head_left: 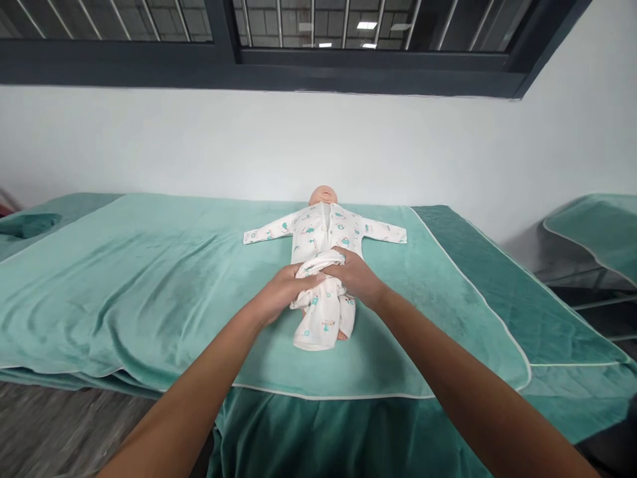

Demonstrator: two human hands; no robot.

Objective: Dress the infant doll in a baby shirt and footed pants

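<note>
A baby doll [323, 194] lies on its back on a light green blanket [199, 299], its head toward the wall. It wears a white printed long-sleeved top [309, 232] with both sleeves spread wide. White printed baby pants [321, 325] lie over its lower body and legs, bunched at the waistband. My left hand [286, 290] is closed on the left side of the pants' gathered waistband. On the other side, my right hand [361, 275] grips the same waistband, thumb toward the middle. One foot of the doll peeps out near the lower right hem.
Darker green bedding [478, 259] shows under the blanket on the right. A white wall [199, 143] rises behind the bed, below a dark window frame [373, 73] with bars. Another green-covered surface [607, 226] stands at far right. Wood-look floor [60, 425] appears at lower left.
</note>
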